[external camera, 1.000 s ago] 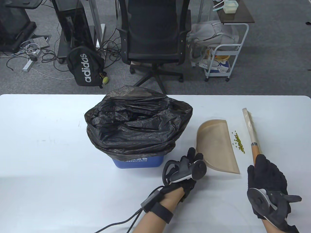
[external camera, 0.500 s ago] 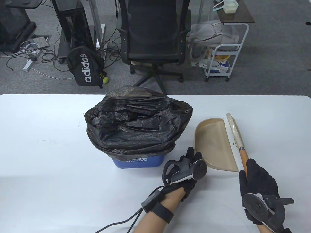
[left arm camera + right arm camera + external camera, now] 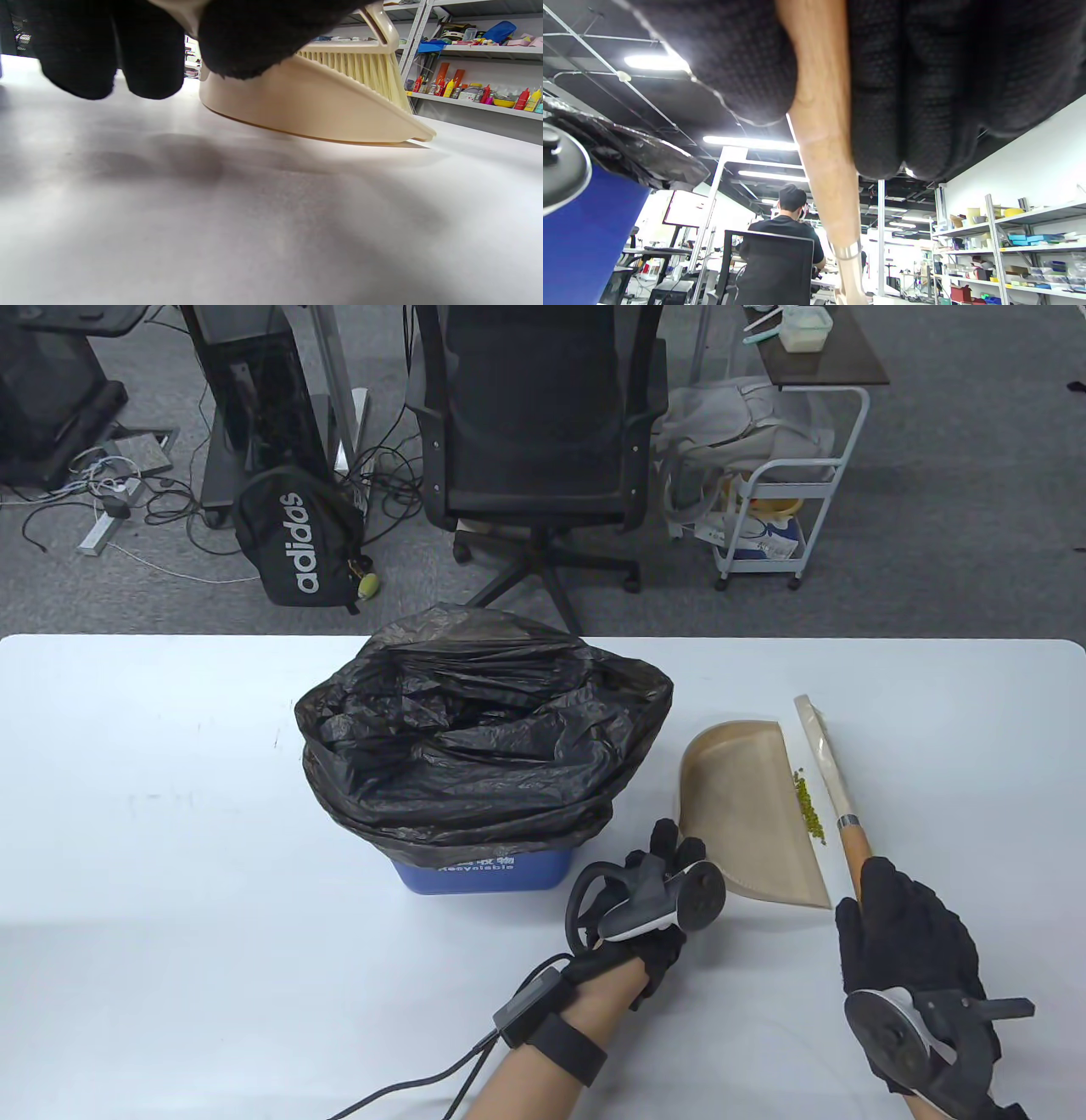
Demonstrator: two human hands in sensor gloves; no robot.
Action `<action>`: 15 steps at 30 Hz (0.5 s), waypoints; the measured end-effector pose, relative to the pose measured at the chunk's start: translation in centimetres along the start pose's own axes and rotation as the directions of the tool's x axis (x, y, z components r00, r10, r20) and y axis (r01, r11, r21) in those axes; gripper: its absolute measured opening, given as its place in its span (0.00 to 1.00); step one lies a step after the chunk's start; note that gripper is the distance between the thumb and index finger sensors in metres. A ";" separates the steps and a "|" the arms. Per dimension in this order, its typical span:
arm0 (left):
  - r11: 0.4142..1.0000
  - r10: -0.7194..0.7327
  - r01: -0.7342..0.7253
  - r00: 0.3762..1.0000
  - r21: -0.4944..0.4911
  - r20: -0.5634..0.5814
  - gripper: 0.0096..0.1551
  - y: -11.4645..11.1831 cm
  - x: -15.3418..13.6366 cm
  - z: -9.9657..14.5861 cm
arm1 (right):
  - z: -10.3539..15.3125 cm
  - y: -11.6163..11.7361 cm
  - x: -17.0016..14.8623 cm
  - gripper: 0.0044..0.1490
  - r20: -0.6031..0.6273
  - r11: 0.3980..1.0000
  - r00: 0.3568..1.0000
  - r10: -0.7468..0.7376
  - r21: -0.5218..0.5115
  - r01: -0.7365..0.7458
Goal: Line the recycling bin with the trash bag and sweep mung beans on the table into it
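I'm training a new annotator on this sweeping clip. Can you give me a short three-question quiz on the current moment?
1. True or false: the black plastic trash bag already lines the blue recycling bin.
2. Where do the green mung beans lie? A) in the bag B) on the open edge of the beige plastic dustpan C) on the floor
3. Fill in: the right hand grips the wooden-handled hand brush by its ____.

Key: 1 true; 2 B; 3 handle.
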State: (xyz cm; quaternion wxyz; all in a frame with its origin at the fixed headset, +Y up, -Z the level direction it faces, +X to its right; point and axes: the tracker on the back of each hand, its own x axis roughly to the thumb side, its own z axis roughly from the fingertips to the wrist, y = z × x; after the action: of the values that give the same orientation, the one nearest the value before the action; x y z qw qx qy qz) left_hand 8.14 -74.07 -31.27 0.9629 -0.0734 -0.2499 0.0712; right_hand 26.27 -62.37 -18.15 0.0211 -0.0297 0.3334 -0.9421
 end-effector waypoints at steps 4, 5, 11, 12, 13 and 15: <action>1.000 -0.001 0.001 1.000 0.000 -0.001 0.42 0.0 0.0 0.0 | 0.0 0.3 0.0 0.35 0.026 0.998 0.998 -0.053 0.031 0.052; 1.000 -0.002 0.002 1.000 0.001 -0.002 0.43 0.0 0.0 0.0 | -0.1 0.3 0.1 0.35 0.041 0.998 0.997 -0.057 0.035 0.056; 1.000 0.004 -0.004 1.000 0.003 -0.004 0.43 -0.1 -0.2 0.0 | -0.5 -0.7 0.5 0.35 0.152 0.994 0.984 -0.095 0.062 0.087; 1.000 0.002 -0.002 1.000 0.003 -0.005 0.42 -0.1 -0.2 0.0 | -0.5 -0.9 0.5 0.35 0.176 0.995 0.980 -0.093 0.063 0.083; 1.000 0.002 -0.002 1.000 0.003 -0.004 0.43 -0.1 -0.2 0.0 | -0.5 -1.0 0.5 0.35 0.188 0.995 0.978 -0.092 0.063 0.082; 1.000 0.000 0.000 1.000 0.005 -0.004 0.43 -0.1 -0.2 0.0 | -0.4 -1.5 0.3 0.35 0.200 0.994 0.973 -0.111 0.038 0.106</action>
State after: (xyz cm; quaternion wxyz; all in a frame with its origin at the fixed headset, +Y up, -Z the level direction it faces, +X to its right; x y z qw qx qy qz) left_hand 7.99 -74.24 -31.32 0.9635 -0.0711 -0.2477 0.0719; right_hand 25.93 -60.98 -17.55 0.0038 -0.1431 0.3147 -0.9383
